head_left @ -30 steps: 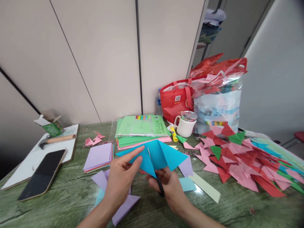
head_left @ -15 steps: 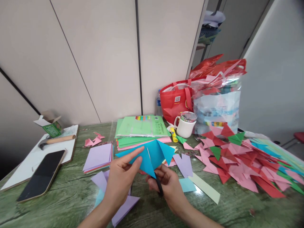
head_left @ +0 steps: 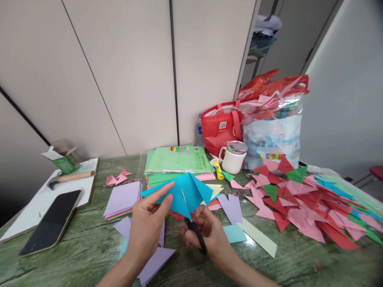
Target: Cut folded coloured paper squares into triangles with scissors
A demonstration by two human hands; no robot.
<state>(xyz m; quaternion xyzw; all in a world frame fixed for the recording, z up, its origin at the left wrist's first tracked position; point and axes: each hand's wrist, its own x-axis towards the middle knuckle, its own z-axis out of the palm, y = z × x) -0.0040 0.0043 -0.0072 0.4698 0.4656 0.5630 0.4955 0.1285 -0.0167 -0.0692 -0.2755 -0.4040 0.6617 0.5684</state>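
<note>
The blue paper (head_left: 182, 191) is a bright, folded sheet with sharp triangular flaps that fan out to the left and right, and a slit runs into it from its lower point. It is held up just above the green marbled table (head_left: 74, 255), in front of the person. A pair of scissors (head_left: 194, 229) with black handles has its pale blade inside that slit.

Behind the blue paper lies a stack of green and pink sheets (head_left: 176, 165), with a white mug (head_left: 233, 159) and a yellow glue stick (head_left: 218, 170) to its right. Further right spreads a heap of red, pink and green triangles (head_left: 299, 199), and behind it stand a red bag (head_left: 220, 127) and a clear plastic bag (head_left: 271, 131). Purple squares (head_left: 124, 197) lie to the left, and beyond them a phone (head_left: 52, 221) and a hammer (head_left: 70, 177) rest on a white board. Purple offcuts (head_left: 231, 207) and a pale strip (head_left: 259, 235) lie just right of the hands.

The left hand (head_left: 148, 227) pinches the paper's left flap between thumb and forefinger. The right hand (head_left: 209, 235) is closed around the scissor handles, just below the paper's lower point.
</note>
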